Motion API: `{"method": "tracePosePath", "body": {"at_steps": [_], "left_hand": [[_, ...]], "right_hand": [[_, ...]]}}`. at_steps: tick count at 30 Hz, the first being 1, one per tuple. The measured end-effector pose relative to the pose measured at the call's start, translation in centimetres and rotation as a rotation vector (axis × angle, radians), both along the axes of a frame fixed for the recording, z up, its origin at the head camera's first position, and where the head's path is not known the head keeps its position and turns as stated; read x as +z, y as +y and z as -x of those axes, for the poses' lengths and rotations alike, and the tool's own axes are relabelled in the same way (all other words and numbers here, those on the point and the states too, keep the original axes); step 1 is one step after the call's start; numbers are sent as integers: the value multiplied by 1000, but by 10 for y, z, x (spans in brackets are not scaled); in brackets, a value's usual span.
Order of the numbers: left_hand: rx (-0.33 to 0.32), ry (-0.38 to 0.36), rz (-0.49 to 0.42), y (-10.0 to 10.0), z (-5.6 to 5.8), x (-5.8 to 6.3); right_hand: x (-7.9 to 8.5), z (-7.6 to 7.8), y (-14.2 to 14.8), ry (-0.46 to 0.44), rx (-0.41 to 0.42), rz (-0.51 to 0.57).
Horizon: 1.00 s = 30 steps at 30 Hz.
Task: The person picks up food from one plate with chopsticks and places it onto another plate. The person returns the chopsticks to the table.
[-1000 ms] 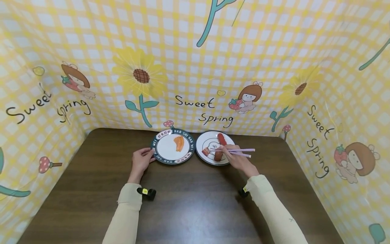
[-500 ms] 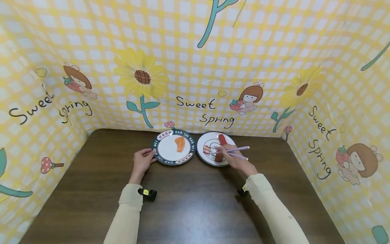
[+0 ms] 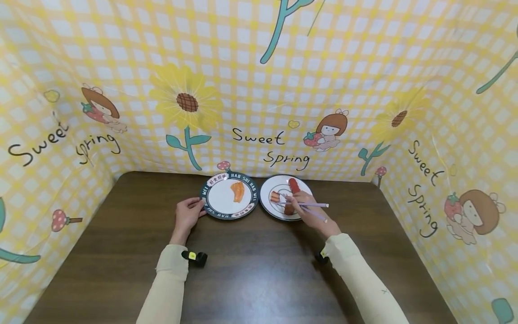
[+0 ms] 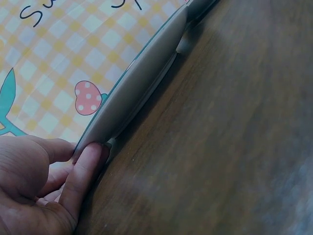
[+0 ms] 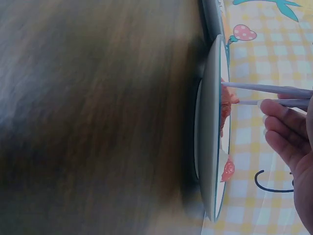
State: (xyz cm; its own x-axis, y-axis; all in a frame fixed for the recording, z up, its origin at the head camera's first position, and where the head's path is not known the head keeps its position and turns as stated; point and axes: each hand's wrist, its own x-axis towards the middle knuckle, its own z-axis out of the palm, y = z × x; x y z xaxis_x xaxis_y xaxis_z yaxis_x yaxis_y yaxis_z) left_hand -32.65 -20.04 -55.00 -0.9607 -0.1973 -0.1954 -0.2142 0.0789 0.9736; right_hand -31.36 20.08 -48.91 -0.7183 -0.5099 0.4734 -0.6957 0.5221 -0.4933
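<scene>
In the head view my left hand (image 3: 188, 216) grips the left edge of a green-rimmed plate (image 3: 216, 200); the left wrist view shows thumb and finger pinching its rim (image 4: 129, 93). An orange food slice (image 3: 238, 192) lies on that plate. My right hand (image 3: 313, 213) holds a pair of light purple chopsticks (image 3: 317, 205) over a white plate (image 3: 266, 186). Their tips are at a small striped red-and-white food piece (image 3: 275, 196); whether they grip it I cannot tell. Beside it lie a red food piece (image 3: 294, 184) and a brown one (image 3: 289, 209), partly hidden by my hand.
Both plates stand side by side at the back of a dark wooden table (image 3: 243, 270). A yellow checked cloth (image 3: 251, 99) rises right behind them and along both sides. A black wrist camera (image 3: 197, 258) sits by my left cuff.
The chopsticks' rear ends have swung lower and spread apart. The striped piece has shifted slightly and turned on the white plate. My left hand stays on its plate.
</scene>
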Motion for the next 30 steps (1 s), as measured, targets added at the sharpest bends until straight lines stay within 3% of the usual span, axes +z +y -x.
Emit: {"method": "tracePosePath", "body": {"at_steps": [12,16,22,26,30], "left_hand": [[2,-10,11,1,-1,2],[7,-18,17,2,-1,2],[4,-12,7,1,-1,1],[5,-4,1,2,-1,1],[0,-1,1,1,0,0]], "right_hand": [[2,-2,-1,22,-10,-77],[4,-1,1,32,-7,-48],[0,9,7,-167,-84,108],[-4,16,9,-325,-189,138],[-8,20,7,-443,-243,138]]}}
